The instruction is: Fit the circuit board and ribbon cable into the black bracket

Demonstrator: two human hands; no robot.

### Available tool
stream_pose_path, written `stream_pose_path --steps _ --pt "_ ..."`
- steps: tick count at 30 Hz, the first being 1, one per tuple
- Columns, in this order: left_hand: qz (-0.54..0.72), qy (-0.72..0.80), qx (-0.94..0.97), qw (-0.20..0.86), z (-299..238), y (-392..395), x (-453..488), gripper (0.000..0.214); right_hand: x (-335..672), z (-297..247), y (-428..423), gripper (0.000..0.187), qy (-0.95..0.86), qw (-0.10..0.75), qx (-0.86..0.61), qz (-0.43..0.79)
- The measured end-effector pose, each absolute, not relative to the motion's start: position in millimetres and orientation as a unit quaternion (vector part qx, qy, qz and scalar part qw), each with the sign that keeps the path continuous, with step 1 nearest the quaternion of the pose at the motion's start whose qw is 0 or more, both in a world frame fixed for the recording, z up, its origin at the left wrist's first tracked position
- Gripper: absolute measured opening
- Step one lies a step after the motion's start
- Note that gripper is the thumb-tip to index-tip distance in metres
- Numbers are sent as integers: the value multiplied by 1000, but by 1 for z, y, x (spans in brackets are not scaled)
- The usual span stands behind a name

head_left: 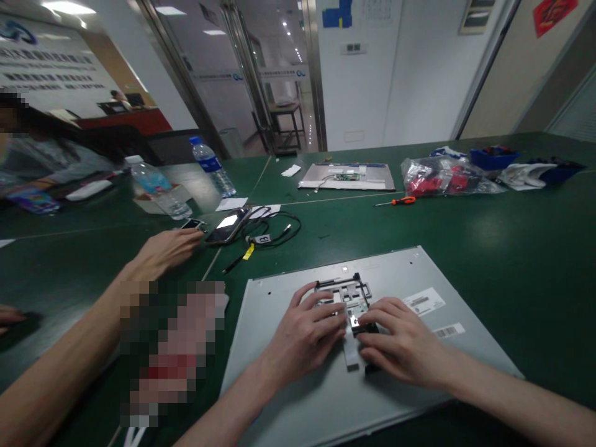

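Note:
A small black and silver frame with circuit parts [361,290] lies on a large flat grey metal panel [279,397]. My left hand [305,326] grips the frame's left side with bent fingers, the fingertips partly over it. On the lower right of the frame, my right hand [398,341] presses with thumb and fingers closed about its edge. Between the two hands a pale flat strip [351,352] runs down toward me. My fingers cover parts of the frame.
Another person's arm [153,261] reaches in from the left, near a phone [228,226] and a coiled black cable [291,233]. Bottles [214,167], a second panel [347,178], an orange screwdriver [403,201] and a plastic bag [447,177] stand or lie farther back.

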State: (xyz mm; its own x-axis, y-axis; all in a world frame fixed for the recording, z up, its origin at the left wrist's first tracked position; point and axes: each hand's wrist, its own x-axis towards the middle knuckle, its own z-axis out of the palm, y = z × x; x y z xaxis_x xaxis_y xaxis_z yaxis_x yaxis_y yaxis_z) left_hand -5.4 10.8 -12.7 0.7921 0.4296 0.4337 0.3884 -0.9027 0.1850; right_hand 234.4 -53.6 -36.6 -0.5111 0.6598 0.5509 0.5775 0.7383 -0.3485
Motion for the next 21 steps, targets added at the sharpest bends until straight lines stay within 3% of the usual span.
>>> stream_pose_path --steps 9,21 --pt "267 225 936 44 -13 11 -4 15 234 -42 -56 24 -891 272 -356 76" --pt "222 217 950 32 -18 13 -5 20 235 -44 -52 23 -900 240 -356 73"
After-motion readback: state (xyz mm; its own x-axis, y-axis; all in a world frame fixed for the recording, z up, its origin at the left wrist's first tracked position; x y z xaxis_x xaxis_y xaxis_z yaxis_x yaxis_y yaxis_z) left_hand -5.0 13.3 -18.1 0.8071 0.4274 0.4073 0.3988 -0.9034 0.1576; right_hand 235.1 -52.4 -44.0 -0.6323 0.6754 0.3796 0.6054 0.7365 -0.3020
